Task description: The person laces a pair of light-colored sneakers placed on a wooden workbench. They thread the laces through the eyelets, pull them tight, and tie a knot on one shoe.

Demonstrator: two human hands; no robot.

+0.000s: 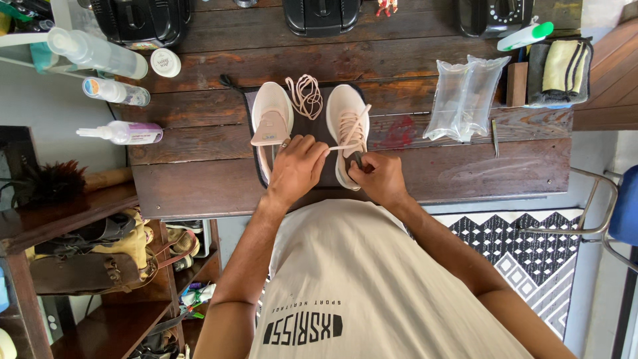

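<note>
Looking down from the head camera: a dark, weathered plank table (199,143) with visible grain and worn patches. On it lies a dark mat (312,126), and on the mat two pale pink sneakers, toes pointing away. The left sneaker (271,123) has no lace; its tongue is pulled up and folded forward. Between the shoes at the far end sits a loose coil of pink lace (305,95), flat cord, tangled in loops.

The right sneaker (347,129) is partly laced, criss-cross pattern over the instep. A free end of the shoelace (345,146) runs taut leftward from its near eyelets. Left hand (297,167): fingers curled together, pinching that lace end. Right hand (379,178): closed on the near heel end of the right sneaker, thumb pressed at the collar; fingertips hidden, so exact contact unclear.

Surroundings: to the right of the shoes, two clear inflated air pillows (465,96), glossy and crinkled. Far right, a folded yellow cloth (561,66) in a dark pouch. On the left edge, a white pump bottle (123,133) lying on its side, and clear spray bottles (100,56) beyond it. Geometric black-and-white rug (531,249) on the floor, near right.
</note>
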